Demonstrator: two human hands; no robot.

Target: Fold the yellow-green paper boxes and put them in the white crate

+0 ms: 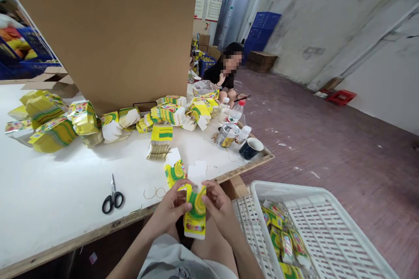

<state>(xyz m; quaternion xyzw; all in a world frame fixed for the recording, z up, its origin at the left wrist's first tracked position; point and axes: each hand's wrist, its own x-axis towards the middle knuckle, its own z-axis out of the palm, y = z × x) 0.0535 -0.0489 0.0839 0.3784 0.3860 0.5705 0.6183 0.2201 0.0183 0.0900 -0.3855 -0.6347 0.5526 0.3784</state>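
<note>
Between my two hands, above my lap, is a yellow and green printed cardboard box [195,213] with its white flaps standing up at the far end. My left hand [175,207] grips its left side, thumb on the front. My right hand [216,202] pinches the right edge with the thumb near the top. Just beyond my left hand, another yellow box [175,169] lies on the table with a white flap raised. A neat stack of flat cartons [160,141] sits farther back.
Black-handled scissors [113,200] and rubber bands [153,192] lie on the white table [81,183]. Piles of cartons [54,133] line a tall cardboard sheet [131,39]. A dark mug [251,148] and bottles stand near the corner. A white basket [327,222] holds several boxes. A person [225,69] sits beyond.
</note>
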